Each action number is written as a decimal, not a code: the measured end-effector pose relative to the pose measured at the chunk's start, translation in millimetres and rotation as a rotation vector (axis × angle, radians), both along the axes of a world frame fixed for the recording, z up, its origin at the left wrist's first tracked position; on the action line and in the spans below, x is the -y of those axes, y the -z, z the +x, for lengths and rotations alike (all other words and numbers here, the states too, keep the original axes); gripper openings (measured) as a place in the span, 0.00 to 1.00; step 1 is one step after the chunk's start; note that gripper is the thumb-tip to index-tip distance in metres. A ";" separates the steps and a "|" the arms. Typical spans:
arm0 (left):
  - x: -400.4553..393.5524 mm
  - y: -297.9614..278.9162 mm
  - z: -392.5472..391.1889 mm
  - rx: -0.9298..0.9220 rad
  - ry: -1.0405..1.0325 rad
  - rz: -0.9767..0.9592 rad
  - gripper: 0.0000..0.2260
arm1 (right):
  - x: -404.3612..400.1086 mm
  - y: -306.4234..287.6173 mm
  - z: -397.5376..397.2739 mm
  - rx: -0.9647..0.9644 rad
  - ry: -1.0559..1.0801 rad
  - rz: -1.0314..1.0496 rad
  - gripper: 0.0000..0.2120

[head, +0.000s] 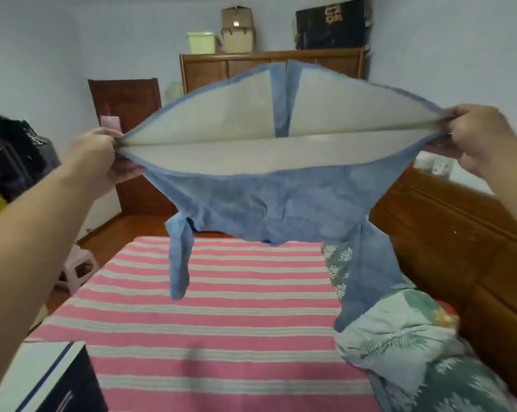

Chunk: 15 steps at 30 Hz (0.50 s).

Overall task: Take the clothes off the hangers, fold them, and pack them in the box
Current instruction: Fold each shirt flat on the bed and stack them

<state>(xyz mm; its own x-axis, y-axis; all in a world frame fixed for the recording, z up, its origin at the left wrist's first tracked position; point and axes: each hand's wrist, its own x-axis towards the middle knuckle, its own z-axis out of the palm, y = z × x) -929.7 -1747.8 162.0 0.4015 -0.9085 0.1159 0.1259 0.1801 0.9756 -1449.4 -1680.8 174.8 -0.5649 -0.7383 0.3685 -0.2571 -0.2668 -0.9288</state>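
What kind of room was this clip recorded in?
Most likely a home bedroom. A bed with a pink striped sheet fills the foreground, a wooden wardrobe stands against the far wall, and a floral quilt lies bunched at the bed's right side.

Single head-worn wide-angle view, looking forward and slightly down along the bed [221,292] toward the far wardrobe [272,69]. Both forearms enter from the lower corners, close to the lens. Strong barrel distortion at the edges. No second view to overlap.

Both forearms are bare, no sleeves or jewellery visible.
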 end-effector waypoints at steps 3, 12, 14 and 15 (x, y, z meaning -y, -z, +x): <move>-20.1 100.3 10.9 0.085 0.067 0.155 0.16 | -29.7 89.6 0.7 0.003 0.024 0.103 0.17; -131.7 458.4 6.9 0.039 0.209 0.638 0.13 | -139.6 413.0 3.0 0.330 -0.006 0.713 0.15; -156.0 536.0 2.2 0.052 0.167 0.790 0.12 | -160.3 493.9 5.3 0.461 0.016 0.838 0.12; -169.3 577.3 -0.1 0.067 0.151 0.860 0.11 | -171.7 539.1 6.3 0.491 0.059 0.912 0.10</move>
